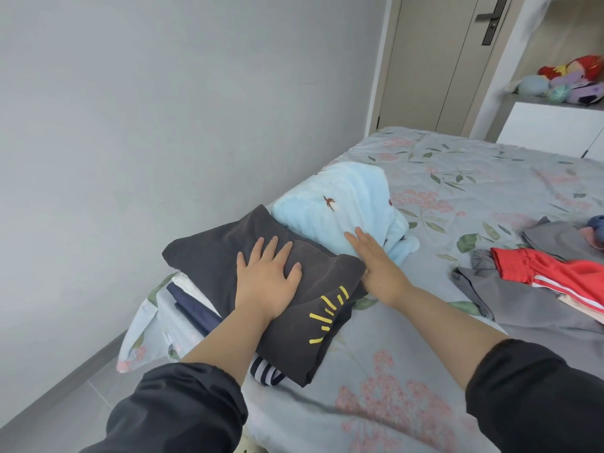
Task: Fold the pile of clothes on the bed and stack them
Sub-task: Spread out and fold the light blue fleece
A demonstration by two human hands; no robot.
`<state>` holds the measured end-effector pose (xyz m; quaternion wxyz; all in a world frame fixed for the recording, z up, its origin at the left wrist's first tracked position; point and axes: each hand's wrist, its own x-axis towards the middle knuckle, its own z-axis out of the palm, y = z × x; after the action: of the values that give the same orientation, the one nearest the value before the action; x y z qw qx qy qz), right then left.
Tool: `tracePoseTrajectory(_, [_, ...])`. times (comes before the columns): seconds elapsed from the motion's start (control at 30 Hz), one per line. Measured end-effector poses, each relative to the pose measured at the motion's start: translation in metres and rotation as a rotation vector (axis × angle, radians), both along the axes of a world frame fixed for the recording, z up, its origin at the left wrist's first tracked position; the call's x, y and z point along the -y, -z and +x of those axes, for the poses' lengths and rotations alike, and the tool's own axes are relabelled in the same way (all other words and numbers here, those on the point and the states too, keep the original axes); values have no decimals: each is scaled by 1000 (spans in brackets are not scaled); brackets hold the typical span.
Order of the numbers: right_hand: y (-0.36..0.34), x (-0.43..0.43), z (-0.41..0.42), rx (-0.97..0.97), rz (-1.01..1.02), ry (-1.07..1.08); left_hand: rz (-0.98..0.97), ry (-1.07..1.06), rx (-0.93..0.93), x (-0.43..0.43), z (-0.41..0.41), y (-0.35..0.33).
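- The pile under the dark top (228, 256) is mostly hidden. Only a navy edge (192, 308) and a striped corner (265, 373) peek out, so you cannot tell what those clothes are.
- The left hand (266, 282) lies flat on the dark top and covers its middle.
- The thumb of the right hand (372, 259) is out of sight.
- The red shorts (562, 276) and the grey clothes (523, 305) under them run off the right edge.
- A small blue and pink thing (596, 228) sits at that same edge (too cut off to name).
- The soft toys (568, 80) are far away and small, so they are hard to tell apart.
- The door (434, 60) is cut off at the top.
- The left sleeve (183, 410) and the right sleeve (539, 397) run off the bottom edge.
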<state>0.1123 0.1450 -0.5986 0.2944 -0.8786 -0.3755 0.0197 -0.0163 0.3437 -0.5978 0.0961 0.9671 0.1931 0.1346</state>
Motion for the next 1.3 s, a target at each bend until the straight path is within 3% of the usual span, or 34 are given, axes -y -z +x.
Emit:
tracePoseTrajectory(0.1, [-21, -8, -8, -273, 248, 83, 3, 5, -4, 1, 1, -3])
tracePoseTrajectory(0.17, [-32, -11, -11, -315, 262, 126, 0, 7, -6, 2, 0, -6])
tracePoseTrajectory(0.33, [-54, -15, -12, -173, 124, 209, -19, 3, 17, 6, -5, -18])
tracePoseTrajectory(0.67, [-76, -18, -7, -41, -155, 175, 8, 117, 27, -4, 21, -58])
tracePoseTrajectory(0.83, [-75, -7, 11, 180, -263, 168, -350, 68, 164, -10, 87, -87])
tracePoseTrajectory(0.93, [-75, 0, 12, 171, -376, 77, -426, 37, 129, -13, 130, -99])
tracePoseTrajectory(1.03, [-73, 8, 15, 10, -473, -20, -287, 84, -112, -5, 153, -91])
tracePoseTrajectory(1.1, [-74, 13, 19, -78, -324, 40, -101, 113, -215, 6, 156, -73])
tracePoseTrajectory(1.2, [-79, 6, 42, 236, 210, 317, 151, 103, -183, 16, 153, -46])
tracePoseTrajectory(1.23, [-79, 1, 53, 333, 270, 372, 196, 98, -171, 16, 154, -42])
tracePoseTrajectory(1.3, [-65, -10, 71, 286, 71, 426, 241, 91, -178, 14, 156, -39])
